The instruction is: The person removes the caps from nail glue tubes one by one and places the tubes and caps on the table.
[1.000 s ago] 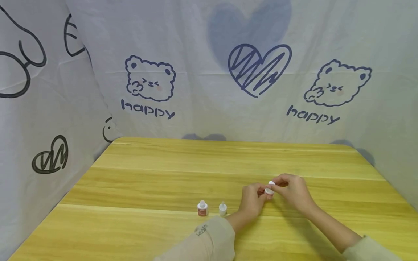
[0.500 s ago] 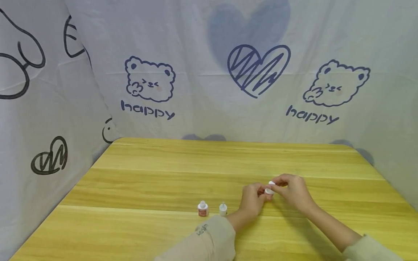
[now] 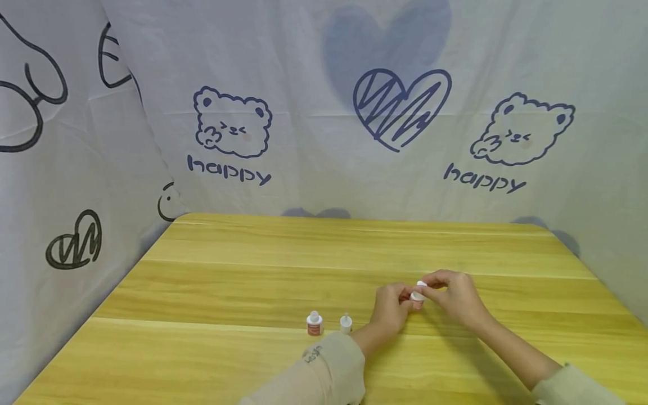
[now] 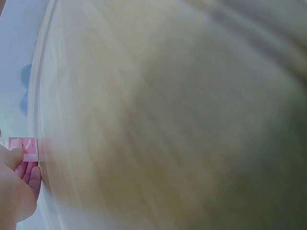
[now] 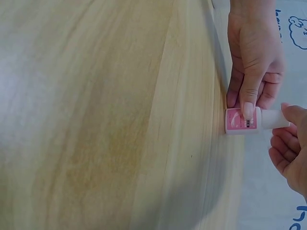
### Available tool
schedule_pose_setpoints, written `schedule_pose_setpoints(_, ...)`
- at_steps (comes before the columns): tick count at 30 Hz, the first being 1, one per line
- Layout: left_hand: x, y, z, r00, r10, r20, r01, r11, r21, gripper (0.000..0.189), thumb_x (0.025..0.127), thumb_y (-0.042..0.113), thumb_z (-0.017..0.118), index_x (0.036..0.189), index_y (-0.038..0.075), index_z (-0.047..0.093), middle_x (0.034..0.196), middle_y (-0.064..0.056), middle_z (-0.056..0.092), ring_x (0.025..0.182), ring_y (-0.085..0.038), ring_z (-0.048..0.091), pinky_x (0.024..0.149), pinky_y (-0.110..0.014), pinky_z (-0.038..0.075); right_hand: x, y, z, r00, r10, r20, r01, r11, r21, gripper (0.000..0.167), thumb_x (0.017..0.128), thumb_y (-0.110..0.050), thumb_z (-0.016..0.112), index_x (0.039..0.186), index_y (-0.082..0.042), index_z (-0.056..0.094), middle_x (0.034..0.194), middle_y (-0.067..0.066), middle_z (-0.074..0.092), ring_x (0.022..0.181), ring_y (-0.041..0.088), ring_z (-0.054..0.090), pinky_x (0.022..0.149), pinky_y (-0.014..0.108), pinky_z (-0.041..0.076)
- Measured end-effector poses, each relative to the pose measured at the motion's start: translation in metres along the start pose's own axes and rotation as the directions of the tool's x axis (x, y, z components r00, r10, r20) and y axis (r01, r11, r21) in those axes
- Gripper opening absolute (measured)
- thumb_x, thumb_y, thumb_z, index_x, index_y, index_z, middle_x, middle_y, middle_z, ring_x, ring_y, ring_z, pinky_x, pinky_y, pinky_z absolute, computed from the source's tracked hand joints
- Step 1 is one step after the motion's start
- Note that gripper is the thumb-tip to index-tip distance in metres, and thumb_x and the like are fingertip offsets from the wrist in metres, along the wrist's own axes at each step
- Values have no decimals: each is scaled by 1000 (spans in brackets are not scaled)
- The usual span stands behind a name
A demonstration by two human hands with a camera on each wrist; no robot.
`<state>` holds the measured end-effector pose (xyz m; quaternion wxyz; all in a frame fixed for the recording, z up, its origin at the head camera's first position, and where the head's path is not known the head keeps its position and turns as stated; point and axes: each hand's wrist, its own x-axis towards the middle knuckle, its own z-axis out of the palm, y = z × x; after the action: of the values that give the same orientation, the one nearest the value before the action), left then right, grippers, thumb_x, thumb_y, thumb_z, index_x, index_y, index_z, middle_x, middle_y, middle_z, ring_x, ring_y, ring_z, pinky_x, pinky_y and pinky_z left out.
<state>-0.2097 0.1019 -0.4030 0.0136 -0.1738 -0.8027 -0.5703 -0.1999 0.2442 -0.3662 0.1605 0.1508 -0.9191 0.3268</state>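
My left hand holds a small bottle with a pink label and white shoulder, standing upright on the table. In the right wrist view the left thumb presses on the label. With thumb and fingers, my right hand pinches the white cap at the bottle's top. Whether the cap is turning cannot be told. In the left wrist view only part of the left hand and the pink label show at the edge. Fingers hide part of the bottle in the head view.
To the left of the hands stands a second small bottle, with a red label and its nozzle bare. Beside it, near the left sleeve, sits a loose white cap with a thin tip pointing up. A printed cloth hangs behind the wooden table.
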Motion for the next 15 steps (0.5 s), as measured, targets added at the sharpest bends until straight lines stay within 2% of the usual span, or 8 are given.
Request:
schedule_pose_setpoints(7, 2, -1, 0, 1000, 14, -7, -14, 999, 32, 13, 78, 3, 70, 89, -3, 70, 82, -11, 72, 72, -6, 65, 62, -8, 48, 1, 3, 0, 1000, -19, -2, 19, 1000, 2, 5, 76, -6, 74, 80, -3, 72, 81, 10, 72, 76, 24, 67, 60, 17, 52)
schedule_pose_setpoints(15, 3, -3, 0, 1000, -10, 22, 10, 1000, 11, 11, 78, 0, 69, 89, -4, 70, 83, -11, 72, 72, -5, 64, 63, -9, 49, 2, 5, 0, 1000, -22, 11, 22, 1000, 12, 6, 76, -6, 74, 80, -2, 73, 80, 10, 73, 76, 26, 68, 60, 17, 53)
